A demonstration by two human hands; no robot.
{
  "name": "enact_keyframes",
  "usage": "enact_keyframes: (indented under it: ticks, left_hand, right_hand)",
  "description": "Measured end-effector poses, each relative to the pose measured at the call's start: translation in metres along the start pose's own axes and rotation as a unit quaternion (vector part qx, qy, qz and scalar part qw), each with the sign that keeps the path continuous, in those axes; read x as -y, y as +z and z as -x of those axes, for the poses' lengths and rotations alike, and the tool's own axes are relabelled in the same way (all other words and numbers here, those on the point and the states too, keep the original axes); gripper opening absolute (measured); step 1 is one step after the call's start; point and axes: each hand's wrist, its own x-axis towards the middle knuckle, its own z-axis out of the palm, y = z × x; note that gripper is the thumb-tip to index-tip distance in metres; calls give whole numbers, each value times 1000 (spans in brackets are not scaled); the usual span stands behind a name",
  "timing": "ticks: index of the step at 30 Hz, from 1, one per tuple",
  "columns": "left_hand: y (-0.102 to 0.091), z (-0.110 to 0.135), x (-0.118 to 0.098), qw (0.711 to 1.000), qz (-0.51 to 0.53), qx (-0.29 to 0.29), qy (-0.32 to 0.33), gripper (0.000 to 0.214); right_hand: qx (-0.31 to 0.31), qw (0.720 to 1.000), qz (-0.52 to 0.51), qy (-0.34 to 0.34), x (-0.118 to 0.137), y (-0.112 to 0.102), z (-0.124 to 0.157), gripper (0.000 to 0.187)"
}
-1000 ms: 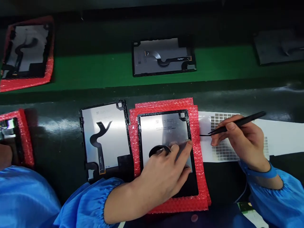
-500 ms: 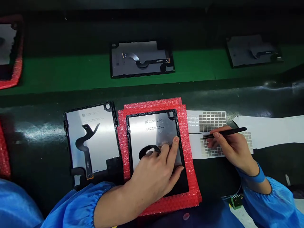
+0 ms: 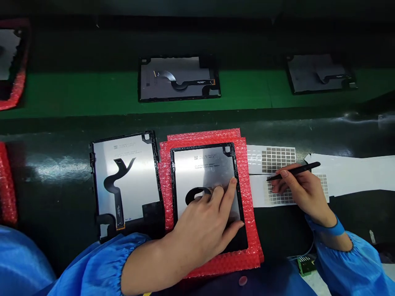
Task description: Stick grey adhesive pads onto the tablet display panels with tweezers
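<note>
Left hand [image 3: 203, 220] spread, I am apparently steadying the panel [image 3: 205, 177] inside the edges of the bubble wrap [image 3: 251, 230]; beyond its right edge, the right hand [image 3: 304, 191] is pinching a pointed tool [image 3: 298, 169] over the gridded sheet [image 3: 279, 199].

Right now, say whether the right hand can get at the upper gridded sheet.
Probably yes: the right hand, holding a black tool, is close to the upper gridded sheet, and nothing visible blocks it.

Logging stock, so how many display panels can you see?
5. On the green strip: left-edge panel, middle panel, right panel. Nearer: bench panel, and red-wrap panel beneath the left hand. More may be hidden.
</note>
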Motion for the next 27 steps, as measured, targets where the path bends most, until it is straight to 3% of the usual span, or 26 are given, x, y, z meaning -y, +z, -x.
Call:
enact_keyframes:
  ticks: [4, 9, 12, 16, 19, 21, 24, 27]
  left_hand:
    - [-5, 16, 1, 999, 4, 3, 40, 83]
    - [-6, 46, 5, 992, 0, -71, 100, 72]
    - [-12, 52, 11, 985, 9, -132, 114, 66]
    - [-9, 45, 20, 983, 4, -165, 85, 71]
    - [6, 39, 18, 989, 0, -136, 55, 69]
    - [16, 36, 13, 995, 11, -95, 41, 70]
    - [25, 35, 3, 998, 37, -46, 28, 71]
    - [26, 35, -3, 998, 52, -29, 6, 57]
  right_hand:
    - [-14, 997, -79, 8, 10, 2, -1, 34]
    - [-18, 992, -125, -24, 42, 16, 0, 29]
    - [-24, 992, -109, -53, 66, 49, -4, 23]
    - [9, 995, -83, -48, 83, 117, -13, 23]
    - [53, 996, -60, -29, 84, 160, -18, 27]
    - [68, 997, -35, -21, 81, 175, -19, 28]
    - [59, 998, -2, -19, 76, 179, -18, 28]
    - [57, 998, 21, -8, 74, 175, -17, 29]
